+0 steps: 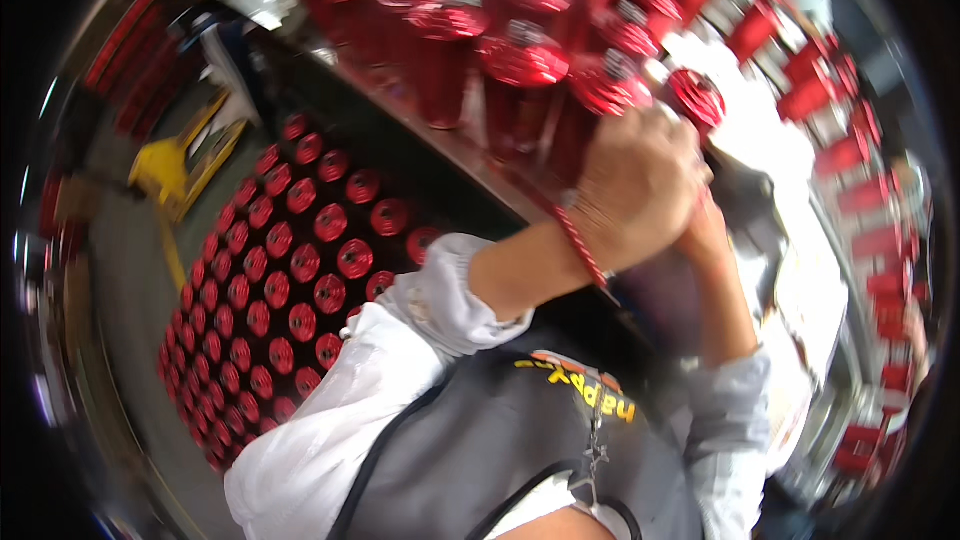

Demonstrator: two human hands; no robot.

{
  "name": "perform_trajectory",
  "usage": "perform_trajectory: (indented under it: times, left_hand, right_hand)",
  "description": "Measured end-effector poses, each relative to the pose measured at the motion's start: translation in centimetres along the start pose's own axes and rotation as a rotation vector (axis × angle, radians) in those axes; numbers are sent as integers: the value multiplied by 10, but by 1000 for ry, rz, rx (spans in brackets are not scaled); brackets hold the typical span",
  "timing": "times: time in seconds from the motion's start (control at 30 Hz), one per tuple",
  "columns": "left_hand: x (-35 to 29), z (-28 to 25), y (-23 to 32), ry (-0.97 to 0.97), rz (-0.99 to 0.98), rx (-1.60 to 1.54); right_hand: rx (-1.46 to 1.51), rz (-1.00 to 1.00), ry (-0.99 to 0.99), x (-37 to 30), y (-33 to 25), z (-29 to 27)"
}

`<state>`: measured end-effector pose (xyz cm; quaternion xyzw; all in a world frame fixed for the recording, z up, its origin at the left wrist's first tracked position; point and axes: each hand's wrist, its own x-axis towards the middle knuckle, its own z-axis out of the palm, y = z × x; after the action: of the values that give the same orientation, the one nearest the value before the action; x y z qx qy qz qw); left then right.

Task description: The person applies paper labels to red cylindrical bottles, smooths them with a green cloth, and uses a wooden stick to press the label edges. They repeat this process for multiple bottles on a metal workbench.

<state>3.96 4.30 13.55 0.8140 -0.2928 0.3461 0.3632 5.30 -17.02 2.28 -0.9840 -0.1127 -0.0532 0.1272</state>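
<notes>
My left hand, with a red cord around its wrist, is closed, its fingers curled against a red cylinder with a shiny red top. Most of that cylinder's body is hidden behind the hand. Just beneath and to the right, my right hand comes up close against the left one. Its fingers are covered, so their grip does not show. To the left of my hands, several see-through red cylinders with shiny crinkled tops stand close together on the table, somewhat blurred.
A large stack of round red pieces stands lower left, beyond the table edge. A yellow pallet jack is on the floor farther left. White plastic sheeting lies to the right, beside a curved row of red cylinders.
</notes>
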Motion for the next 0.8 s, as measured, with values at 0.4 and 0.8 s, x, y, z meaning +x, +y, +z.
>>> perform_trajectory:
  times: [0.4, 0.8]
  left_hand:
    - [19, -26, -16, -422, 84, -71]
    - [10, -18, 1, -72, 297, -225]
  right_hand:
    - [149, 55, 430, -73, -73, -62]
    - [293, 94, 744, -205, -68, -68]
